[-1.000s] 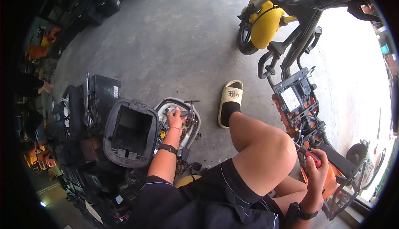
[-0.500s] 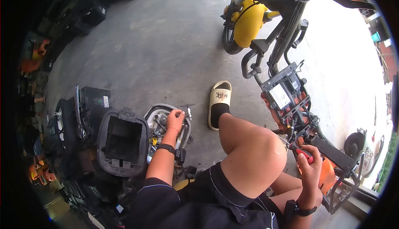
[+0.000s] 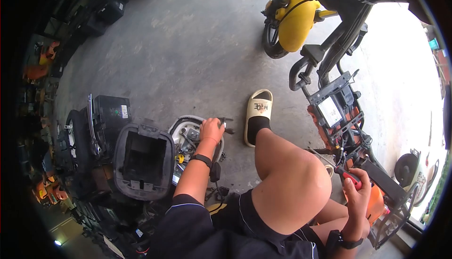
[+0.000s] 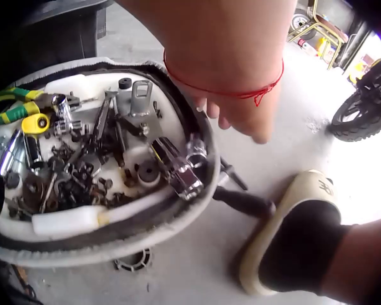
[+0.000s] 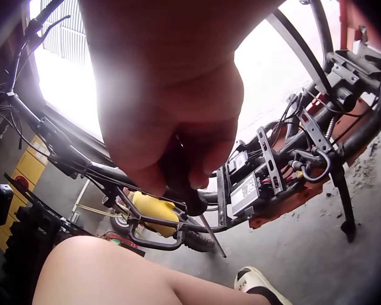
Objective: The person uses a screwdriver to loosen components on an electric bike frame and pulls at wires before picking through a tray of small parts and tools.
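My left hand (image 3: 213, 131) reaches over the right rim of a light tray (image 4: 108, 257) holding bolts and tools. In the left wrist view its fingertips (image 4: 223, 122) hang above the floor past the rim, with nothing visible between them and the thumb. Below lies a black tool handle (image 4: 246, 203), sticking out past the rim. Chrome sockets (image 4: 178, 171) rest by that rim. My right hand (image 3: 358, 191) grips a screwdriver (image 3: 352, 179) by its red and black handle, beside the bent knee. Its thin metal shaft (image 5: 213, 235) points toward the floor.
A stripped scooter frame (image 3: 336, 113) with a yellow front fender (image 3: 296, 21) stands at the right. An open black bin (image 3: 143, 162) and a black box (image 3: 113, 113) sit left of the tray. My slippered foot (image 3: 259, 113) is on the floor between tray and frame.
The left hand has moved right, from over the tray to its right rim; a black handle now shows beside it. The right hand keeps its hold on the screwdriver.
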{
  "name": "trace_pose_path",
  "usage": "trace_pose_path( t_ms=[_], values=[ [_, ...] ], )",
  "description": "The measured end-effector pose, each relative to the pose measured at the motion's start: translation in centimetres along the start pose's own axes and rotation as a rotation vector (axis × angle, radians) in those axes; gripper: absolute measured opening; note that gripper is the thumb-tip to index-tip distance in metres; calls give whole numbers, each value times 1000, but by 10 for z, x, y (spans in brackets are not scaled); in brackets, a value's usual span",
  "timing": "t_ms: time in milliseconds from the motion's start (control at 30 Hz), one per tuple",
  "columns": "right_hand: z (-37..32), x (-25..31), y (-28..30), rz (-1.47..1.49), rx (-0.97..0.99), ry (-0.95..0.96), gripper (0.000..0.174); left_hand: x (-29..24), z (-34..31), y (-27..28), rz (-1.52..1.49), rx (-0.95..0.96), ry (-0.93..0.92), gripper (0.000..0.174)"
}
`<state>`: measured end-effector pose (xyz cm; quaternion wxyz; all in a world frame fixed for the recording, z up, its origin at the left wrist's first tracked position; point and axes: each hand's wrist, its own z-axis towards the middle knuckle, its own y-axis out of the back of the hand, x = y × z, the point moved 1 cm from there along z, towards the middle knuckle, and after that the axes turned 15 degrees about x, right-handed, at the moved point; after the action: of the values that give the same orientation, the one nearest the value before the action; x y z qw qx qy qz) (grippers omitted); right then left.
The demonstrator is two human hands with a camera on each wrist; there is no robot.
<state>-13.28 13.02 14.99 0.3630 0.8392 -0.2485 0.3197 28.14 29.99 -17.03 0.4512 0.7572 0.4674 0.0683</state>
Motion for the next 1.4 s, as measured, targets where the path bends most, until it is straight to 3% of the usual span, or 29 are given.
trace_pose_path(
  t_ms=[33, 100, 200, 333, 433, 533, 567, 600, 667, 733, 833, 900, 1033, 1133, 1400],
  values=[
    [2, -1, 0, 2, 6, -2, 30, 4, 6, 4, 2, 2, 5, 21],
    [5, -6, 1, 8, 28, -44, 31, 17, 20, 16, -44, -185, 93, 25],
    [12, -12, 0, 38, 36, -85, 32, 55, 47, 31, -12, -220, 193, 28],
    [25, -38, 2, 69, 59, -135, 29, 86, 74, 52, 73, -183, 353, 27],
    [36, -47, -4, 22, 56, -128, 25, 83, 92, 57, 271, -50, 383, 20],
    [48, -97, 0, -66, -16, 15, 26, 91, 115, 48, 189, 26, 349, 21],
    [41, -112, 12, 25, 115, -50, 34, 89, 122, 44, 130, 29, 392, 22],
    [45, -117, 13, 126, 229, -100, 43, 83, 127, 43, 102, -20, 442, 24],
    [59, -101, -12, 83, 188, -147, 37, 83, 145, 20, 60, -228, 469, 26],
    [64, -64, -33, -40, 150, -267, 27, 84, 147, 28, 44, -172, 448, 27],
    [68, -73, -30, -238, 221, -119, 25, 75, 136, 50, -40, 104, 424, 30],
    [61, -67, -31, -143, 154, -37, 22, 80, 135, 51, -99, 101, 454, 30],
    [46, -66, -29, 42, 34, -54, 21, 107, 132, 33, -97, 43, 429, 28],
    [41, -83, -15, 109, 101, -59, 20, 107, 134, 48, -131, -14, 409, 28],
    [49, -63, -8, -254, 91, 13, 28, 123, 139, 56, 68, 82, 308, 22]
  ],
)
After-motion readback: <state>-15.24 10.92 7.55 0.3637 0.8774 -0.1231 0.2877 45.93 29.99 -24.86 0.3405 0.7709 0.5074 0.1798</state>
